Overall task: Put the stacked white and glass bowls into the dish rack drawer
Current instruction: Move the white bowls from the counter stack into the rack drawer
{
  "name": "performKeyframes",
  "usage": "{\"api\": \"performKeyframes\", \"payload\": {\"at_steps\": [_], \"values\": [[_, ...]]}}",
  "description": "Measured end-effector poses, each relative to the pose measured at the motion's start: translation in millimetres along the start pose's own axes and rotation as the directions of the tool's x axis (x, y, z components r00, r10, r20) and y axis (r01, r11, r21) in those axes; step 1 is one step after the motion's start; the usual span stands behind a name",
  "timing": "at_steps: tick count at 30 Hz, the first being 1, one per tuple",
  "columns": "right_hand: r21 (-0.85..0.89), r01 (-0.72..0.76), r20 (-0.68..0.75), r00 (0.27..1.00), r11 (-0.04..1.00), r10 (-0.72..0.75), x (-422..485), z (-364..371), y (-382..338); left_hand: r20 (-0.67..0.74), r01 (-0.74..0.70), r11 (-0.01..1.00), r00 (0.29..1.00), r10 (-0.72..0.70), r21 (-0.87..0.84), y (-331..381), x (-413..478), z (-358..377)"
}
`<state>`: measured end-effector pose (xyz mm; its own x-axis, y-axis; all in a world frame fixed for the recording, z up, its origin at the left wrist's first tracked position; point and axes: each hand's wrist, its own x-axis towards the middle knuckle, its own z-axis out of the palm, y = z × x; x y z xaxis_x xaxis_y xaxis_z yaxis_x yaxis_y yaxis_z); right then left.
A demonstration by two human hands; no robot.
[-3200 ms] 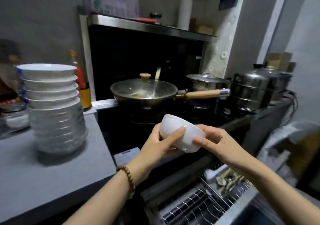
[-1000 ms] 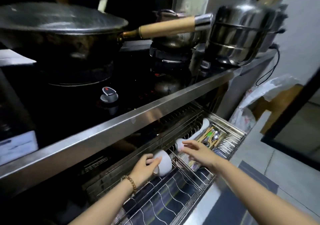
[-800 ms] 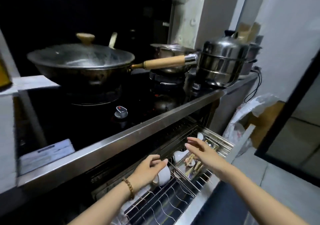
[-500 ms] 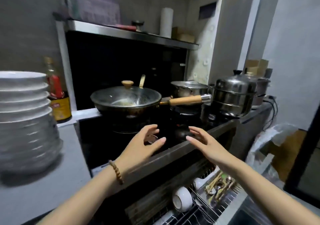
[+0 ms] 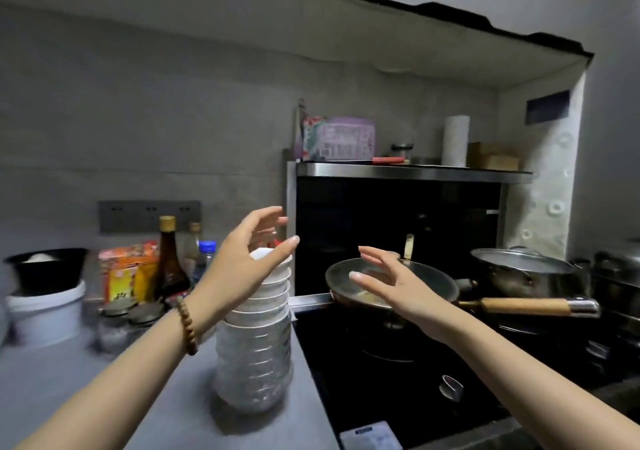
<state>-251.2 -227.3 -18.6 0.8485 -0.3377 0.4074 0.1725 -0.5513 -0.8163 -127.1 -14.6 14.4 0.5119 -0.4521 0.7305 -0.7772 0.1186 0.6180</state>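
Both your hands have swung up and left from the stove edge to the bowl stack (image 5: 258,342), and neither one holds anything.
Your left hand (image 5: 242,259), with a bead bracelet (image 5: 187,325) on its wrist, arches over the top bowl with fingers and thumb spread wide; you cannot tell whether the palm touches the rim. Your right hand (image 5: 391,285) hovers just to the right of the stack, fingers loosely spread, in front of the wok (image 5: 433,283). The stack stands upright at the right edge of the grey counter (image 5: 104,397), beside the black stove (image 5: 398,380): white bowls (image 5: 266,297) nested on top, glass bowls (image 5: 254,373) beneath.
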Motion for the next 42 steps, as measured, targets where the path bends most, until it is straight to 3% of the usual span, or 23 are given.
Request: {"api": "performKeyframes", "payload": {"at_steps": [10, 16, 20, 28, 42], "values": [[0.023, 0.058, 0.161, 0.985, 0.998, -0.06, 68, 69, -18, -0.049, 0.289, 0.953, 0.957, -0.286, 0.087, -73, 9, -56], [0.015, 0.043, 0.171, 0.984, 0.999, -0.045, 82, 87, -9, 0.026, 0.419, 0.905, 0.906, -0.422, 0.069, -101, 5, -50], [0.041, -0.018, 0.193, 0.981, 0.999, 0.01, 85, 91, -2, 0.086, 0.414, 0.91, 0.906, -0.413, 0.006, -108, 5, -42], [0.071, -0.005, 0.174, 0.985, 0.997, -0.007, 93, 101, 4, 0.082, 0.408, 0.913, 0.91, -0.407, 0.001, -114, 8, -36], [0.14, 0.044, 0.038, 0.998, 0.989, -0.049, 92, 106, 1, 0.042, 0.342, 0.932, 0.94, -0.339, -0.123, -109, 11, -31]]}}
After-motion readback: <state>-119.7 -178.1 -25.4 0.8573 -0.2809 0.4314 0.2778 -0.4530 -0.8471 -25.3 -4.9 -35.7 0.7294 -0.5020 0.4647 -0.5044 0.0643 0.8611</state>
